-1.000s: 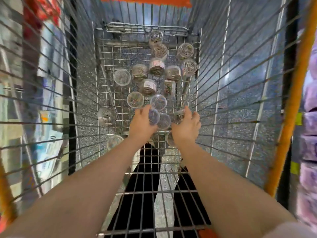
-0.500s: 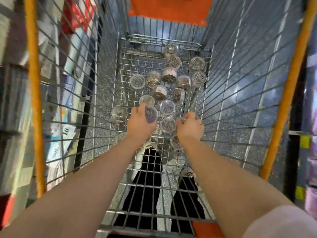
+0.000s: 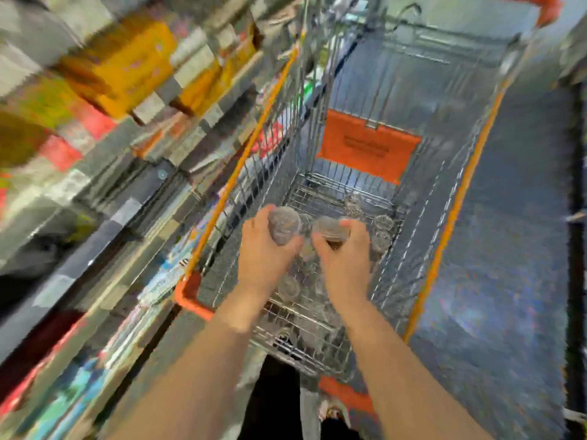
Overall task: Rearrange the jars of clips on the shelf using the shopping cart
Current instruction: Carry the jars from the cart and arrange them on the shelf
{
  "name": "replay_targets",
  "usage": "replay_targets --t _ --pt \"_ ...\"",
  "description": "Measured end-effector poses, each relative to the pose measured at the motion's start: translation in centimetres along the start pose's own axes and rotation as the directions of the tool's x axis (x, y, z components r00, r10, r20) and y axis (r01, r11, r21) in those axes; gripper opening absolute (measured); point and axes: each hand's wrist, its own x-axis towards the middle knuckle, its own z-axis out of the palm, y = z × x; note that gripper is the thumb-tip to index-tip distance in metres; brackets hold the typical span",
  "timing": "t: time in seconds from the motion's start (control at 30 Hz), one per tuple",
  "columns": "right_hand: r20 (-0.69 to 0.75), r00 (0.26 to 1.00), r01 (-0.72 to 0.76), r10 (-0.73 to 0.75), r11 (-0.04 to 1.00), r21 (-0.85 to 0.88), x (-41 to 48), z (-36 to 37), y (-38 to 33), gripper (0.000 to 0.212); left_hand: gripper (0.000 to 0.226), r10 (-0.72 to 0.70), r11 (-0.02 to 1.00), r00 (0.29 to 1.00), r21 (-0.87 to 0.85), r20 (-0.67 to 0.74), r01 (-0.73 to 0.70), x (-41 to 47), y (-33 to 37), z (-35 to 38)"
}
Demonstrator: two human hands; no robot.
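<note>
A clear round plastic jar (image 3: 283,224) sits in the left hand (image 3: 263,258), with the fingers and thumb curled round its side. Just beside it, a second clear jar (image 3: 328,227) is gripped the same way by the right hand (image 3: 344,258). The two jars are close together at about the same height, but blur makes it impossible to tell whether they touch. Both are held over the basket of the silver wire shopping cart (image 3: 422,217), with its floor below them. Motion blur hides what is inside the jars.

More loose clear jars (image 3: 382,223) lie on the cart's wire floor, some toward its far end and some under the hands. The cart has orange rails along its top edges and an orange plastic flap (image 3: 365,147) on its far wall.

Both bare forearms reach in from the near end of the cart. Dark trouser legs (image 3: 273,401) show below, through the wire.

To the left, just beside the cart, runs a store shelf (image 3: 127,173). It is heavily smeared, with yellow packages (image 3: 127,68) on an upper level and red and blue goods lower down. To the right of the cart is grey speckled floor (image 3: 508,249).
</note>
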Motion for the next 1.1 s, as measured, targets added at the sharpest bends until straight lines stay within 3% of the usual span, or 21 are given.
replay_targets --t 0.13,0.23,0.33,0.43,0.57,0.87,1.1 --pt "0.066 0.982 0.167 -0.178 0.976 0.142 -3.2 -2.5 -6.6 0.044 0.067 0.044 0.997 0.981 -0.047 -0.189 -0.054 -4.5 3.3 -6.6" --pt "0.165 0.956 0.195 -0.242 0.946 0.260 -6.0 -3.1 -12.2 0.047 0.073 0.014 0.992 0.941 -0.111 -0.337 -0.054 -7.3 4.7 -12.7" --pt "0.249 0.899 0.258 -0.361 0.894 0.366 -8.9 -2.6 -17.5 0.049 0.074 -0.075 0.981 0.879 -0.195 -0.470 -0.021 -9.4 4.9 -18.7" --pt "0.313 0.824 0.326 -0.473 0.846 0.422 -11.7 -1.0 -22.4 0.048 0.062 -0.073 0.985 0.820 -0.170 -0.568 -0.030 -11.1 4.3 -24.6" --pt "0.370 0.718 0.349 -0.589 0.765 0.541 -15.8 2.8 -28.3 0.030 0.047 -0.040 0.993 0.750 -0.112 -0.661 -0.046 -12.4 2.7 -33.0" --pt "0.318 0.516 0.436 -0.795 0.563 0.702 -23.3 11.7 -44.0 0.031 0.044 0.141 0.990 0.652 0.096 -0.745 -0.105 -13.5 -0.3 -52.4" --pt "0.278 0.377 0.540 -0.883 0.453 0.709 -24.2 16.5 -52.8 0.032 0.043 0.197 0.975 0.584 0.217 -0.787 -0.037 -11.1 -1.1 -61.4"
